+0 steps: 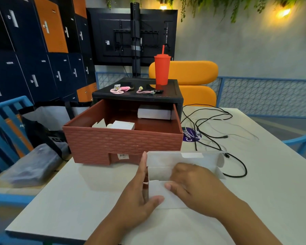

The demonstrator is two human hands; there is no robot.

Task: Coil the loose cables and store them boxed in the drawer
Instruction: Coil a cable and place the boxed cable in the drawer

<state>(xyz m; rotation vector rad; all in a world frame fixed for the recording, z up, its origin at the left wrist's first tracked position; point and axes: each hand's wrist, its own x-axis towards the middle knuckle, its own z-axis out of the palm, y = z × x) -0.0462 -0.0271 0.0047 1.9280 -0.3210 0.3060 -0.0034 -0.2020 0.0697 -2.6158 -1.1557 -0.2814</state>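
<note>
White box (164,160) is held on the tabletop (88,191) just in front of the drawer (124,144). Its lid and end flaps are open, and nothing is seen inside.

Left hand (140,197): fingers are kept straight and pressed flat against one box end, with the thumb laid on the near flap. Nothing is clenched.

Right hand (193,181): fingers are curled over the near wall into the box and the thumb is set on the outer flap, so the card is grasped.

Loose cables (226,155) are left uncoiled right of the drawer, black and white strands crossed. One black plug is seen just beside the box's open end flap.

Risks, as judged:
- If the box is shut and stored now, an empty box is put away, as no cable is coiled yet.
- The thin flap can be creased by the right-hand grasp, and then the lid may not tuck.
- If the box is slid toward the drawer, the plug beside it may be snagged and the tangle dragged.
- If one strand is pulled, the crossed one may be hauled along.
- If a cable is stuffed in loose, the lid may be forced up.

Two small boxes (124,125) are already housed in the drawer, and room beside them is judged enough.
</note>
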